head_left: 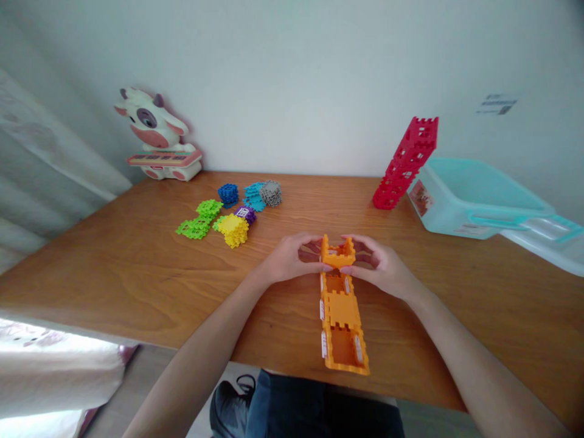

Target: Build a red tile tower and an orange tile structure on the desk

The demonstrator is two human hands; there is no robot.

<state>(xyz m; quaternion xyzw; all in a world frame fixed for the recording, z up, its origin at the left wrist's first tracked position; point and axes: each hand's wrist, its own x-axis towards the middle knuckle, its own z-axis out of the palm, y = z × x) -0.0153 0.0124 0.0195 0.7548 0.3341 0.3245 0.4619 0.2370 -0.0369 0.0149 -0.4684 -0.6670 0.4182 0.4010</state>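
Observation:
An orange structure of interlocking plastic panels (343,309) lies lengthwise on the wooden table, its near end close to the front edge. Its far end rises into an open box shape. My left hand (296,258) grips the left side of that far end, with thumb and fingers closed on it. From the other side, my right hand (376,264) holds the same end, its thumb on the near face. Both thumbs almost meet there. White pieces show along the structure's sides. The fingertips behind the panels are partly hidden.
Stacked panels stand at the back left: yellow (233,230), green (195,227), purple (246,213), dark blue (228,194), light blue (253,196) and grey (271,193). Behind them sits a cow toy keyboard (164,159). A red panel tower (406,163) stands beside a turquoise bin (456,210) at right.

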